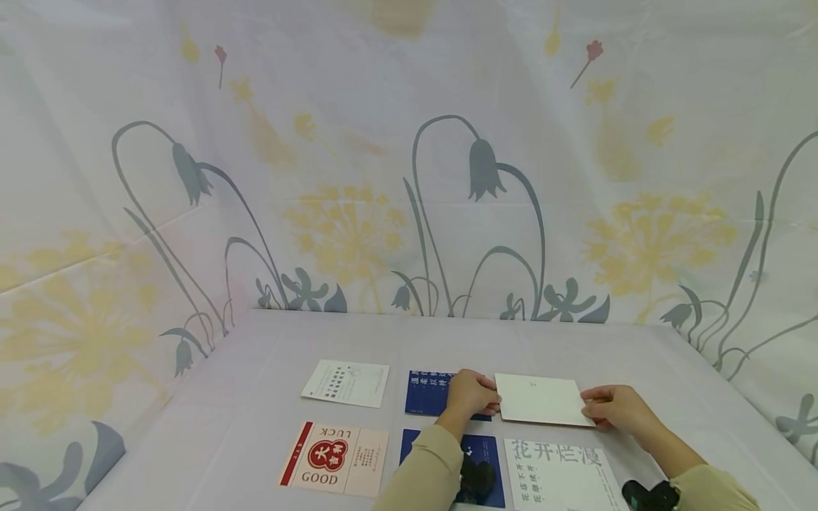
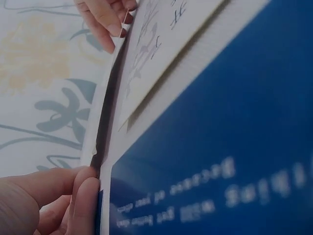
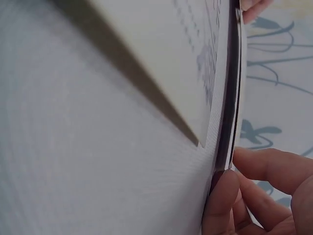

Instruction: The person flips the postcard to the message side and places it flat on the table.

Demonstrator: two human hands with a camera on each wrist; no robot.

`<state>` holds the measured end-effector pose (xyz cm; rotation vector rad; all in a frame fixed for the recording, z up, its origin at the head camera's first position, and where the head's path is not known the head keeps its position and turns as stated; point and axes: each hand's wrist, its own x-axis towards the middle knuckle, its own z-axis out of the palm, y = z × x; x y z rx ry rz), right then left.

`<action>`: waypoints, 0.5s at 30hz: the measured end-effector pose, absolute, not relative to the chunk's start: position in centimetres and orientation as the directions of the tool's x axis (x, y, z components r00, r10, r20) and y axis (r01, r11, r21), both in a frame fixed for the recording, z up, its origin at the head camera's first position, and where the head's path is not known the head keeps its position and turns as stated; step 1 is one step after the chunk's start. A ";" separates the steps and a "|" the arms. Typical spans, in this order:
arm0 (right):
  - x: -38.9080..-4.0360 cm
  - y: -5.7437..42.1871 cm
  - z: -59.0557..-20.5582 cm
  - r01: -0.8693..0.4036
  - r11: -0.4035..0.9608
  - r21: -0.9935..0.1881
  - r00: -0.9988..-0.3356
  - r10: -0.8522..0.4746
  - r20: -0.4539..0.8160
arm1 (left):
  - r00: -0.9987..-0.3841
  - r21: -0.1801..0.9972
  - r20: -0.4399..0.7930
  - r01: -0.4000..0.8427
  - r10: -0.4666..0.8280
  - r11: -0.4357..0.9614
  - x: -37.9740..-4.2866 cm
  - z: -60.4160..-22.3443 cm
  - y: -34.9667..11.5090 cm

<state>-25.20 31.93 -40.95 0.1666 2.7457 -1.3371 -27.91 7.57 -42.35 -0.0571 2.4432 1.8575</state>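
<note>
Both hands hold a cream-white card [image 1: 543, 401] with a tiny mark on its face, one at each short side. My left hand [image 1: 471, 399] pinches its left side and partly covers a blue card [image 1: 427, 394] with white writing. The thumb and fingers of my right hand [image 1: 618, 408] pinch the right side. Seen edge-on in the right wrist view, the held card [image 3: 234, 98] is slightly bowed, and a dark gap shows beneath it. Just nearer lies a white card [image 1: 556, 472] with large grey characters.
Left of the hands lie a white printed card [image 1: 348, 383] and a pink-and-red card [image 1: 335, 458] reading GOOD LUCK. Another blue card [image 1: 488, 454] lies partly under the left forearm. The white-covered table [image 1: 224, 426] meets a flower-patterned cloth [image 1: 358, 142] at the back.
</note>
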 end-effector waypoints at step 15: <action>-25.1 31.7 -40.8 0.140 0.656 -0.742 -0.989 0.060 -0.134 | -0.997 0.946 -0.073 -0.076 -0.023 0.314 -27.3 -41.7 7.5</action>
